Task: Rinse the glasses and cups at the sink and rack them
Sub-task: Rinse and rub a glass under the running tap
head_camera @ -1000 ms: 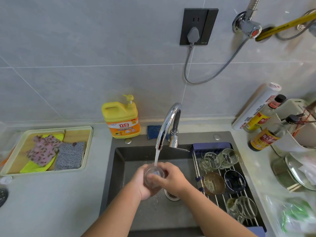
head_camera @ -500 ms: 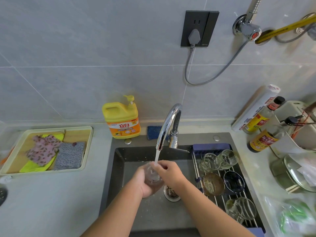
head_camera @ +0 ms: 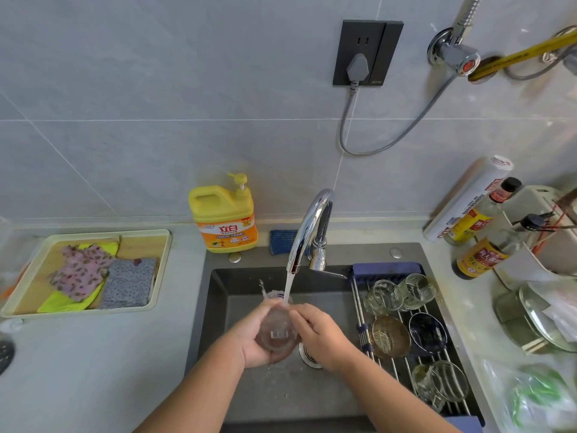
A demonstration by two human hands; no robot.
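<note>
A clear glass (head_camera: 278, 331) is tipped with its base toward me, a barcode sticker showing on the bottom. My left hand (head_camera: 249, 342) cups it from the left and below. My right hand (head_camera: 318, 334) grips its right side. Both hold it over the dark sink (head_camera: 218, 307), where water from the chrome tap (head_camera: 309, 226) hits its far rim and splashes. The roll-up rack (head_camera: 402, 367) on the sink's right side carries two ribbed glasses (head_camera: 399, 293) at the back, an amber bowl (head_camera: 390, 335), a dark bowl (head_camera: 427, 331) and a glass (head_camera: 443, 382) in front.
A yellow detergent bottle (head_camera: 223, 217) and a blue sponge (head_camera: 282, 240) stand behind the sink. A tray of cloths (head_camera: 87, 273) lies on the left counter. Sauce bottles (head_camera: 482, 254), a foil roll, a utensil holder and glass lids crowd the right counter.
The glass has been tipped from upright under the stream to lying with its base toward me. Both hands stayed on it and shifted slightly forward under the tap.
</note>
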